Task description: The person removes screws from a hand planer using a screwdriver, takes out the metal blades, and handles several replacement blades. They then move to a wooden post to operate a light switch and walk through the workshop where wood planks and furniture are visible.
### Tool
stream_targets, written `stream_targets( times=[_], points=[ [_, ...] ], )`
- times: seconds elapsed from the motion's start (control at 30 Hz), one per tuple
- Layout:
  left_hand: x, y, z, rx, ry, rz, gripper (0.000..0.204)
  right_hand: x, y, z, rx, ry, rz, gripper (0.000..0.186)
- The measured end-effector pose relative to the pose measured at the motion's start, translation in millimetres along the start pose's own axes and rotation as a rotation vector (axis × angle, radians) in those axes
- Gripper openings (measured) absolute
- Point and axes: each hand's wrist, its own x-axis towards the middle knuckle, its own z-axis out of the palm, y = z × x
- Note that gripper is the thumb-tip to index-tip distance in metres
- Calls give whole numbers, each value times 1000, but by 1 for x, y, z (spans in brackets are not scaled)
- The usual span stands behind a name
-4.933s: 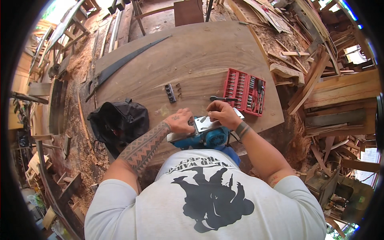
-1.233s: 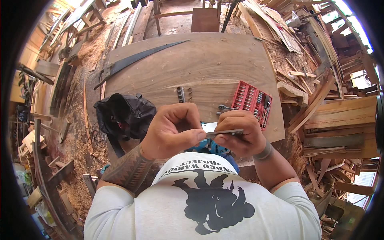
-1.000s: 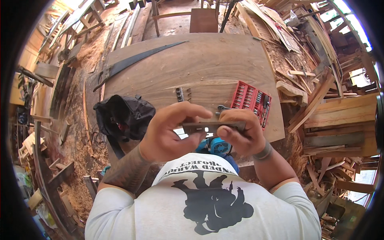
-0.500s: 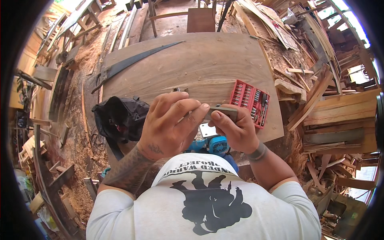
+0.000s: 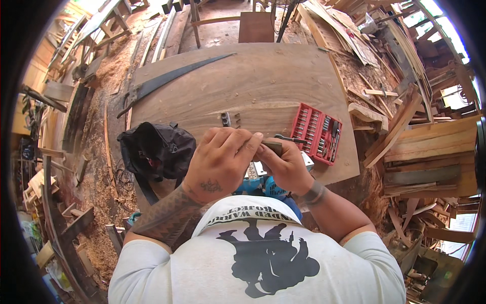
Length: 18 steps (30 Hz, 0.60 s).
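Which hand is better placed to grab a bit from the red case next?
Probably the right hand. The open red bit case lies on the wooden tabletop just beyond and to its right. The left hand is farther from it, nearer the black bag. Both hands pinch a small dark piece.

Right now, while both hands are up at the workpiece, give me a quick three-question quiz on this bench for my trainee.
1. True or false: the red bit case lies open on the slab.
2. What lies at the slab's far left edge? A) a curved saw blade B) a hammer C) a tape measure
3. Which thing sits to the left of the left hand: the black bag or the blue power tool?

Key
1. True: its rows of bits show.
2. A: the long dark saw blade runs along that edge.
3. The black bag. The blue tool sits under both hands; the right hand meets the left on a small dark piece.
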Motion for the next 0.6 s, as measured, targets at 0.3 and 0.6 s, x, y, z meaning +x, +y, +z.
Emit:
stream_targets(
  times=[0.3,0.6],
  points=[
    [-52,-28,52,-240,-191,-128,34,9,76,3,395,-110,486,36],
    [-87,-45,65,-1191,-198,-856,24,14,72,9,87,-246,384,32]
  ],
)
